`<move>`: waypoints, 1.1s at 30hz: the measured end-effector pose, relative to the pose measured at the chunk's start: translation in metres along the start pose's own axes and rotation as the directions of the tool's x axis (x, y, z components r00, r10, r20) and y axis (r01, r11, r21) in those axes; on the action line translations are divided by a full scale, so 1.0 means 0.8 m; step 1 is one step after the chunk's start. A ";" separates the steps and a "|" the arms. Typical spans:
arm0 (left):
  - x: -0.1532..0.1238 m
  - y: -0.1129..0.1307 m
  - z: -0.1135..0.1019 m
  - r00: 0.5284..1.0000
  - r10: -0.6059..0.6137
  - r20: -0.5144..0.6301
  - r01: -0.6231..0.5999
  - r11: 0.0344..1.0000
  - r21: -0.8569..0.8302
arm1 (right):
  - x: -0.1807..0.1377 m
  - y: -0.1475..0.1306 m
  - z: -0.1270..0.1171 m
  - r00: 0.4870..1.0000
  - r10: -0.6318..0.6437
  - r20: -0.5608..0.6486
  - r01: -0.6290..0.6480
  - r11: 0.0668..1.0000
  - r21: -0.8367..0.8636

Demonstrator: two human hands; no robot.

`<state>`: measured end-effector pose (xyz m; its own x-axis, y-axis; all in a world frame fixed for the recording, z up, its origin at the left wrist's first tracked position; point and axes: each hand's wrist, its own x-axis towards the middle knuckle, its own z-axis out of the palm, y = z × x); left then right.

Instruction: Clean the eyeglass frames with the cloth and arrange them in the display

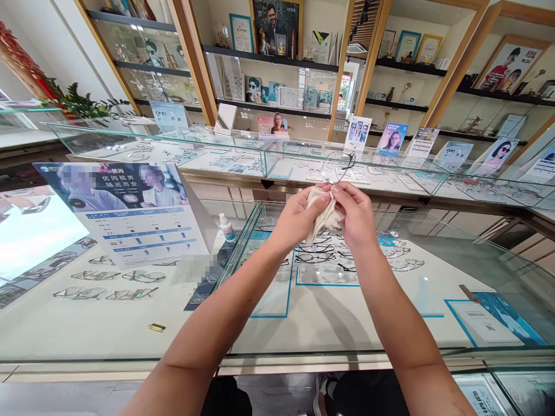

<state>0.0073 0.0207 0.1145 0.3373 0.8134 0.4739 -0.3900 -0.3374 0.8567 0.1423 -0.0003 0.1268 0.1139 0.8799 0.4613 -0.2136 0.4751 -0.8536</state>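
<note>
So the left hand (297, 215) has a beige cloth (323, 218) bunched in its grip, just right of center frame. Right hand (359, 215) is pinching a thin dark-rimmed pair of glasses (333, 169), which poke up above the fingers. Little white bottle (226, 227) stands left of center, near a big tented sign (134, 216).

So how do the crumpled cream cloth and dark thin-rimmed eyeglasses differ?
The cream cloth is opaque and bunched; the dark eyeglasses are thin, with background showing through. The cloth hangs between the left hand and right hand; the eyeglasses stick up above them. Both are held in midair.
</note>
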 end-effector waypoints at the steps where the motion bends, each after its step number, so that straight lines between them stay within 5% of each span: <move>1: 0.000 0.001 0.000 1.000 -0.004 -0.001 0.004 1.000 0.014 | 0.001 0.000 0.000 1.000 -0.005 -0.002 0.005 1.000 0.003; 10: -0.001 0.022 -0.028 0.946 -0.149 0.288 0.138 0.989 0.059 | 0.009 0.007 -0.008 0.999 -0.002 -0.041 0.004 0.998 0.062; 16: -0.001 0.000 -0.003 1.000 0.008 0.014 -0.009 0.996 0.087 | 0.002 0.006 0.003 0.999 0.008 -0.034 -0.006 0.998 0.062; 18: 0.000 0.000 -0.004 1.000 0.025 0.001 -0.025 0.995 0.092 | 0.002 0.006 0.004 0.999 0.010 -0.031 -0.008 0.999 0.052; 25: 0.003 0.021 -0.034 0.933 -0.145 0.330 0.119 0.988 0.100 | 0.007 0.006 -0.004 0.998 0.010 -0.064 -0.004 0.996 0.089; 30: 0.006 -0.004 -0.015 0.997 -0.015 0.076 0.009 0.996 0.084 | 0.005 0.017 0.001 0.998 -0.008 -0.060 0.015 0.994 0.108; 33: 0.007 -0.007 -0.013 0.997 -0.002 0.078 -0.005 0.996 0.088 | 0.008 0.020 -0.001 0.998 -0.012 -0.061 0.018 0.995 0.094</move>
<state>0.0026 0.0324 0.1104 0.4037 0.7746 0.4869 -0.3147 -0.3822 0.8689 0.1403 0.0128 0.1159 0.1753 0.8724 0.4562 -0.3021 0.4887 -0.8185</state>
